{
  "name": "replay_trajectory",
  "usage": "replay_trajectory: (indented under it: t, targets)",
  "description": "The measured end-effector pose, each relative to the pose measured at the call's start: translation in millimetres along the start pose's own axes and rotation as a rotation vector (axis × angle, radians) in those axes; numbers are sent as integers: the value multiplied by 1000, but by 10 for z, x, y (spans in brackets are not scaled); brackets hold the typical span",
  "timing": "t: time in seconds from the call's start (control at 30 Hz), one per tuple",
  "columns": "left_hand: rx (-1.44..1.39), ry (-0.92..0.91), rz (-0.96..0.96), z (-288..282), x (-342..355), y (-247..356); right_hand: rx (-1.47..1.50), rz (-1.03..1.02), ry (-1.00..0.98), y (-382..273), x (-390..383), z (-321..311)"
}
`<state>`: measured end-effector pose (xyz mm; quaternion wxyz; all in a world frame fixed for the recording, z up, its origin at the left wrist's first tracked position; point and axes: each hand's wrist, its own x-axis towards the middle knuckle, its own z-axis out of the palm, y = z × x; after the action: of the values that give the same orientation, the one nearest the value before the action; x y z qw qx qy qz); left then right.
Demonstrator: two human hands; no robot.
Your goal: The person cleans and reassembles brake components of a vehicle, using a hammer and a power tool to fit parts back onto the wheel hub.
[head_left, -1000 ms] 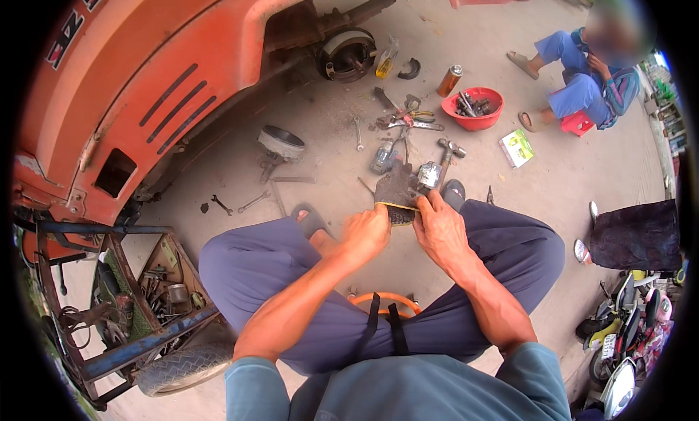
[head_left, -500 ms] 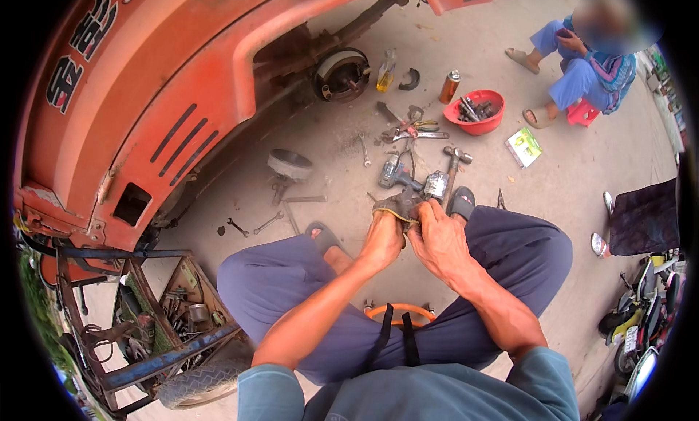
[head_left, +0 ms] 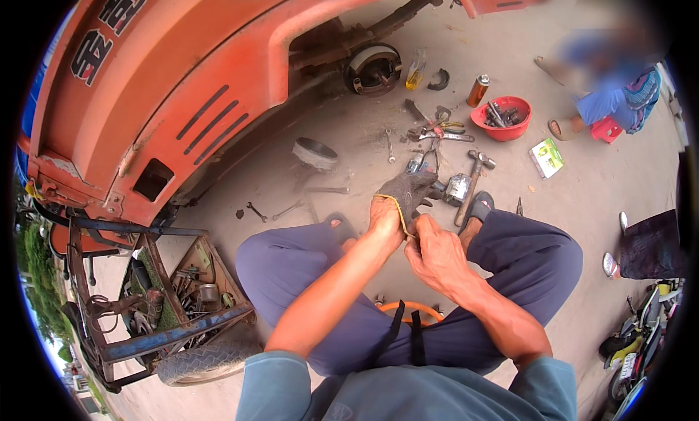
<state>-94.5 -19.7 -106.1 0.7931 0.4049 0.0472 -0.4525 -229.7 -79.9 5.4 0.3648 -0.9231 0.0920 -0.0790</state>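
My left hand (head_left: 404,191) is pushed into a dark grey glove with a yellow cuff (head_left: 397,201), its gloved fingers apart and holding nothing. My right hand (head_left: 437,250) pinches the cuff at the left wrist. Just beyond the hands on the ground lie a power tool (head_left: 457,189) with a silver body, a hammer (head_left: 481,159), pliers and wrenches (head_left: 440,136). A combination wrench (head_left: 390,146) lies farther left, near a drum-like part (head_left: 314,153).
An orange vehicle (head_left: 218,57) fills the upper left. A metal cart with tools (head_left: 156,326) stands left. A red bowl of parts (head_left: 500,132), spray can (head_left: 478,90) and seated person (head_left: 604,111) are at upper right. Another person's legs (head_left: 644,250) and motorbikes (head_left: 630,348) are right.
The glove has gone from held between both hands to pulled over my left hand, whose fingers now extend inside it. My right hand has moved down slightly to the cuff.
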Motion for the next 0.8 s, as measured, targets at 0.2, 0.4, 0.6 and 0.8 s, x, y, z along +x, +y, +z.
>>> replay_trajectory:
  t: [0.2,0.4,0.6,0.8]
  targets:
    - [54,-133,-92,191,-173,48,-107,-106,5,-11,41,2]
    - [-134,-274,-305,172,-316,151,-153,-180,91,22,24,207]
    - [-97,-340,-208,653,-557,353,-102,-224,164,64,-66,104]
    - [717,-500,35,-71,67,165,-31,-314,86,-60,72,230]
